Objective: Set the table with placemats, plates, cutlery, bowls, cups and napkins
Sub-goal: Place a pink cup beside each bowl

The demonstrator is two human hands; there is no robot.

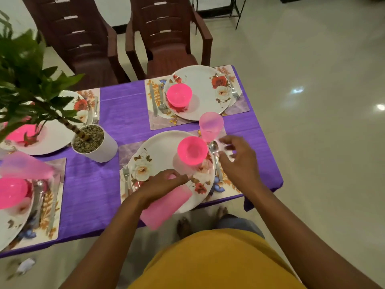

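Note:
My left hand (161, 185) grips a pink plastic cup (166, 205) tilted on its side over the near edge of a floral plate (160, 151). On that plate stands a pink bowl (192, 150). A second pink cup (210, 126) stands upright on the placemat (227, 189) just beyond the bowl. My right hand (236, 158) hovers with relaxed, spread fingers a little right of that cup, above a spoon (214, 155), holding nothing. A fork (126, 177) lies left of the plate.
The table wears a purple cloth (93, 188). A far setting holds a plate (204, 94) and a pink bowl (179, 94). Two more settings lie at the left. A potted plant (93, 142) stands mid-table. Two brown chairs (166, 34) stand behind.

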